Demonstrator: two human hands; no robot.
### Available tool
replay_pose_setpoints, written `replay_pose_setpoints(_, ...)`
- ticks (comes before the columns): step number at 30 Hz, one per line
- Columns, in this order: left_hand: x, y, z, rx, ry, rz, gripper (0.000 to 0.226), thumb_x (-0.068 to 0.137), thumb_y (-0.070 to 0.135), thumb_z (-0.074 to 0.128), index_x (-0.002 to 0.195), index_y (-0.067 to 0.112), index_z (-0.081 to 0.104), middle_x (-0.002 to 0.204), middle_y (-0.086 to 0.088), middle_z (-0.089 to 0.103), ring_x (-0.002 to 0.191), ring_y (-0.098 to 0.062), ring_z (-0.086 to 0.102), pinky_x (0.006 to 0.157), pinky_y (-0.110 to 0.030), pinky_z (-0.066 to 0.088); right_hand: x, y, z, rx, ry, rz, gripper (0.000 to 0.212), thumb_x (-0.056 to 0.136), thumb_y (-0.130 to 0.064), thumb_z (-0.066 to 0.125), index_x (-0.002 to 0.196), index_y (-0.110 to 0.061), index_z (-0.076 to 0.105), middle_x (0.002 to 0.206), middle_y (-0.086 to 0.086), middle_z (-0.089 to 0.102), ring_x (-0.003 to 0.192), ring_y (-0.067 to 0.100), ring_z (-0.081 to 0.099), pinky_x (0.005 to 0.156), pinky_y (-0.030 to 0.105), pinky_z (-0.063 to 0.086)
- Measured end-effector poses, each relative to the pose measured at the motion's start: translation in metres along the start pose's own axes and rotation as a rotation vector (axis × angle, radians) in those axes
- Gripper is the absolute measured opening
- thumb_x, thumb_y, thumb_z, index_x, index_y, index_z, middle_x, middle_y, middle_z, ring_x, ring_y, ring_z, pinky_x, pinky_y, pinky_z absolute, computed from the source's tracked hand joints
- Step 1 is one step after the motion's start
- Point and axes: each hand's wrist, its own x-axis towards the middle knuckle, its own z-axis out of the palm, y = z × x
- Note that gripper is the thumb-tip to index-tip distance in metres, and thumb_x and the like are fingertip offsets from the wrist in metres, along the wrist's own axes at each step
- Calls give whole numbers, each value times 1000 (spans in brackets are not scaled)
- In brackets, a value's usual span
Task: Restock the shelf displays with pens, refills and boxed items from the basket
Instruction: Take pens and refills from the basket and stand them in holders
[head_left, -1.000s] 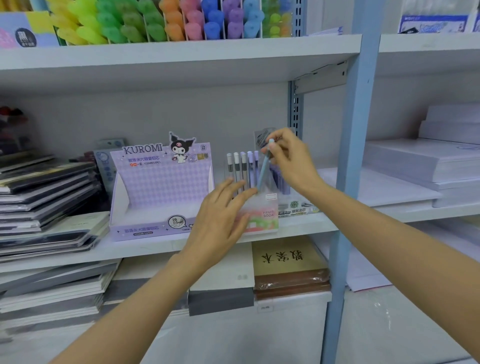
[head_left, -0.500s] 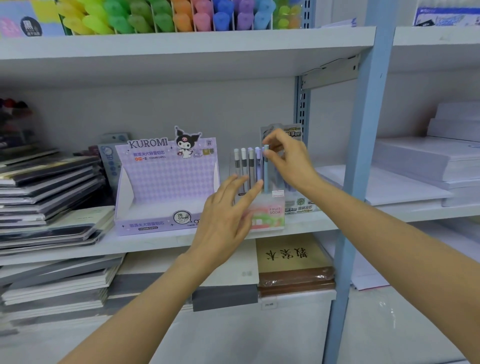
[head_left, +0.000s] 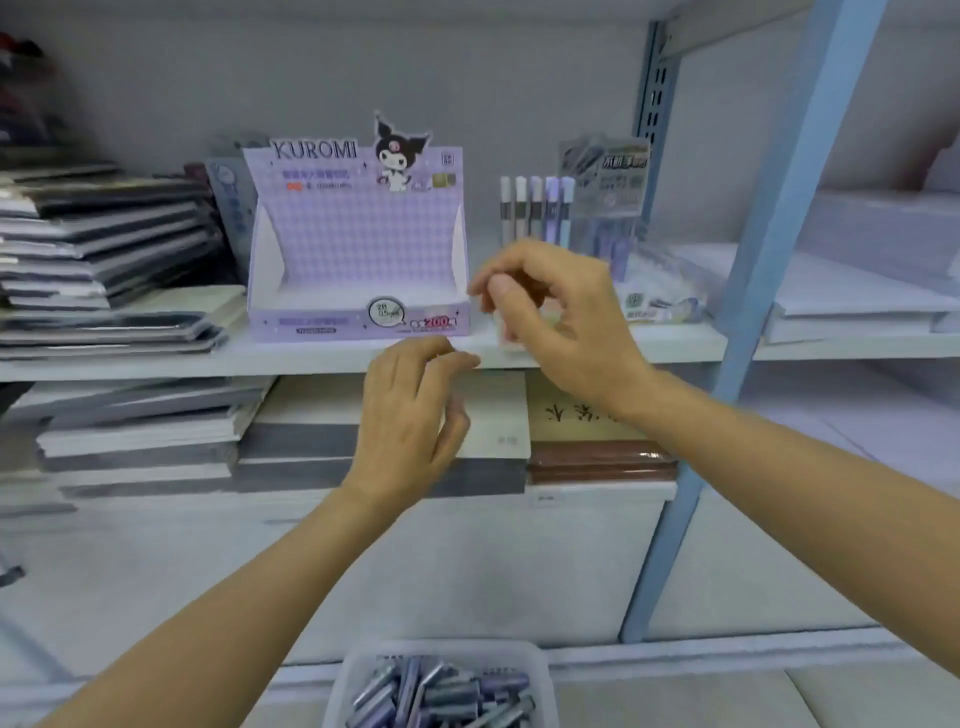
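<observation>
While a purple display box (head_left: 358, 244) printed "KUROMI", with a cartoon character above the name and "200" on its front lip, sits on the middle shelf (head_left: 311, 353), two bare hands hang in front of the shelf edge. Just right of the box, five pens (head_left: 536, 210) stand upright in a row — white caps at the left, pale blue at the right — and the right hand (head_left: 561, 317) covers their lower ends, its fingers curled loosely with thumb near forefinger; nothing shows between them. The left hand (head_left: 410, 415) is lower, fingers slack and apart, holding nothing. A hanging pack (head_left: 605, 182) behind the pens bears blurred, unreadable writing. Dark notebooks (head_left: 104, 244) are stacked at far left. At the near edge, a white basket (head_left: 441, 686) holds a heap of grey-purple refills (head_left: 441, 696).
</observation>
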Motion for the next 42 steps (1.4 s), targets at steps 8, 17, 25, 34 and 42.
replay_pose_setpoints(8, -231, -32, 6, 28, -700, -606, 19, 90, 6, 56, 104, 14, 66, 102, -2, 66, 93, -27, 62, 86, -38, 40, -177, 36, 145, 42, -849, 436, 17, 98, -20, 52, 104, -17, 68, 95, 0, 71, 77, 16, 61, 74, 36, 51)
replay_pose_setpoints(17, -395, -22, 4, 34, -1172, -917, 47, 103, 26, 40, 149, 19, 34, 155, 2, 35, 136, -17, 42, 108, -24, 30, -374, 48, 239, 296, -1222, 1238, 48, 93, -50, 56, 130, -23, 42, 126, 3, 58, 105, 17, 58, 81, 29, 48)
replay_pose_setpoints(25, -417, -24, 3, -40, -906, -885, 28, 89, 6, 63, 117, 8, 68, 126, -11, 64, 108, -31, 62, 90, -39, 50, -401, 27, 286, 330, -1048, 1347, 20, 97, -19, 55, 116, -14, 52, 97, 8, 70, 68, 8, 63, 71, 32, 56)
replay_pose_setpoints(34, -381, -20, 18, -397, -739, -1677, 46, 100, 43, 43, 76, 17, 73, 68, -1, 71, 57, -12, 60, 57, -25, 46, -370, 78, 234, 595, -977, 1533, 17, 96, -7, 53, 109, -10, 63, 74, 5, 74, 65, 15, 69, 56, 19, 51)
replay_pose_setpoints(42, -347, -19, 35, -961, -133, -1998, 29, 105, 17, 37, 89, 4, 57, 77, -12, 69, 64, -23, 66, 54, -28, 56, -361, 40, 260, 829, -948, 1436, 16, 99, -19, 54, 114, -14, 53, 95, 8, 73, 79, 20, 71, 70, 28, 57)
